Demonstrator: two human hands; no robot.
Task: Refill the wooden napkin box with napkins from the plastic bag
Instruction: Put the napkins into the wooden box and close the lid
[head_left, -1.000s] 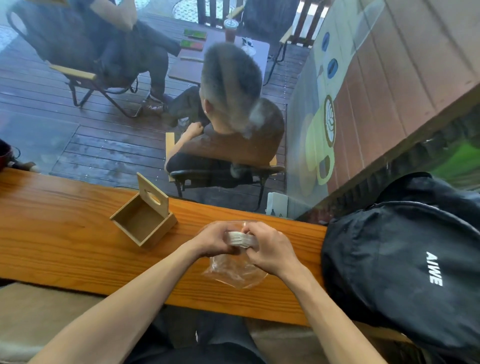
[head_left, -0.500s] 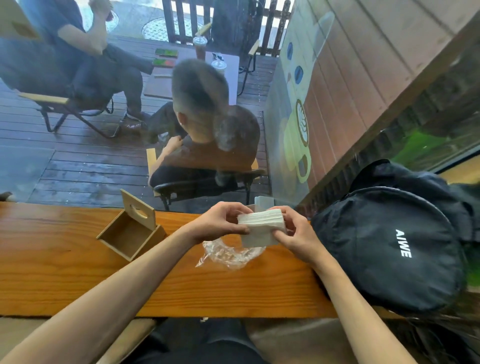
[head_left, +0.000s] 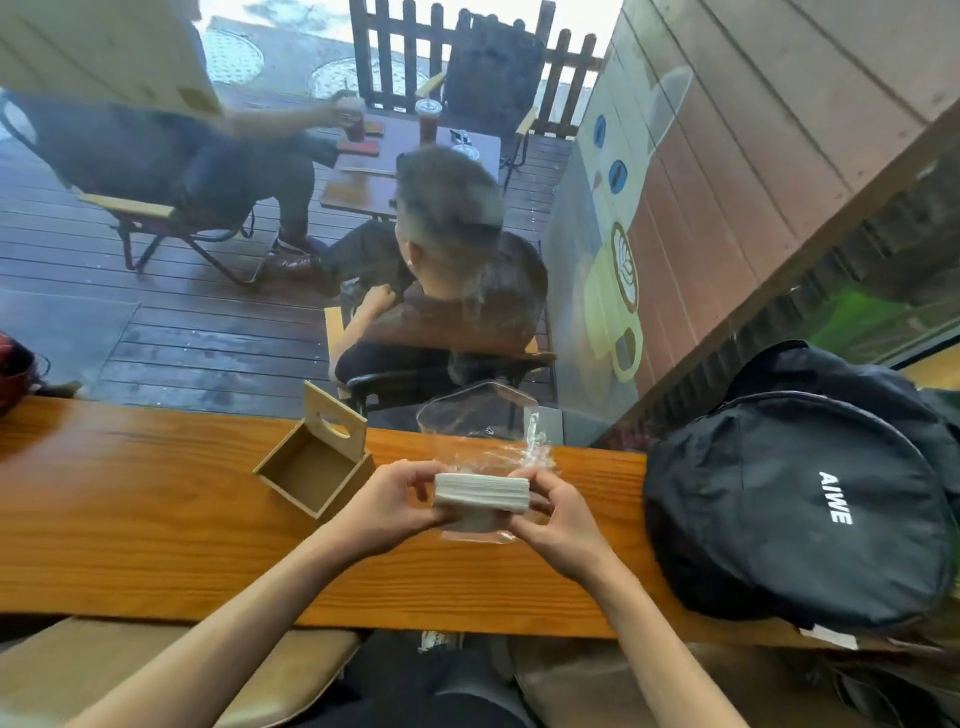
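Note:
A white stack of napkins (head_left: 480, 492) is held flat above the wooden counter (head_left: 130, 509), pinched at its left end by my left hand (head_left: 387, 512) and at its right end by my right hand (head_left: 558, 525). The clear plastic bag (head_left: 480, 415) hangs loose behind and under the stack, its open end standing up toward the window. The wooden napkin box (head_left: 317, 462) sits open and empty on the counter just left of my left hand, its lid with an oval hole tilted back.
A black backpack (head_left: 800, 499) lies on the counter at the right, close to my right hand. A window runs along the counter's far edge; people sit at a table outside. A dark red object (head_left: 13, 371) sits at the far left.
The napkin stack has come out of the bag and now lies flat between both hands, lower over the counter. The bag has unfolded and stands up behind it.

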